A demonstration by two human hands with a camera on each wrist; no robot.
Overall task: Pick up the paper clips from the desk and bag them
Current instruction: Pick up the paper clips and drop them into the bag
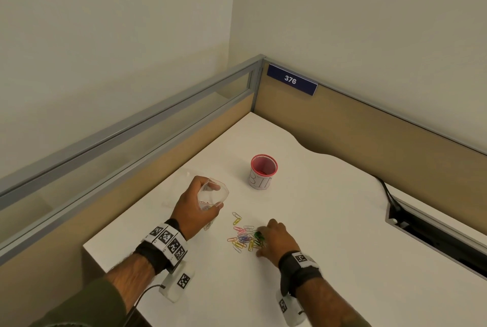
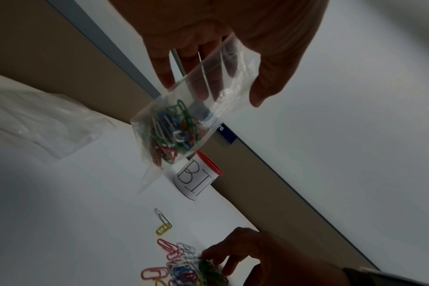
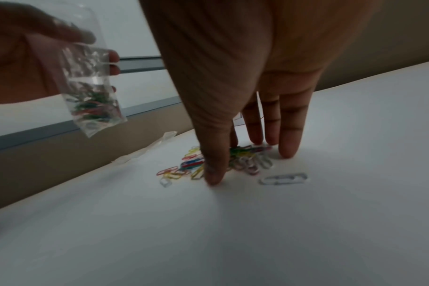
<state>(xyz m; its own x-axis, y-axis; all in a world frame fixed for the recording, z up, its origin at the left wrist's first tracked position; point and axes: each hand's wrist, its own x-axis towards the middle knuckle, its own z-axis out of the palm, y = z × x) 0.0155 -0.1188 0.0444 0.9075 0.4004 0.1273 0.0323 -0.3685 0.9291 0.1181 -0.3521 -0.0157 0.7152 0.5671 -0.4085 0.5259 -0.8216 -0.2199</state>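
A person's right hand (image 1: 274, 239) comes down on a loose heap of coloured paper clips (image 1: 243, 237) near the front of a white desk (image 1: 329, 221), thumb planted at the near edge and fingertips (image 3: 288, 152) at the far edge, straddling the heap. The fingers run nearly straight and hold nothing yet; the wrist is raised and the palm arches over the clips. The left hand (image 1: 196, 208) waits just to the left and above the desk, fingers and thumb curled round a small clear bag (image 2: 184, 120) that already carries a cluster of clips in its bottom, its mouth propped open toward the right hand.

To do this step well, the thumb and fingers would best sweep inward along the surface, bunching the clips into a tight wad before lifting, since thin wire lies flat and slips out of a plain pinch. Two strays, a white clip and a yellow clip (image 1: 237, 220), lie apart from the heap toward the bag and will likely need a separate pass. A red-rimmed cup (image 1: 263, 172) with a handwritten label stands farther back, clear of the work.
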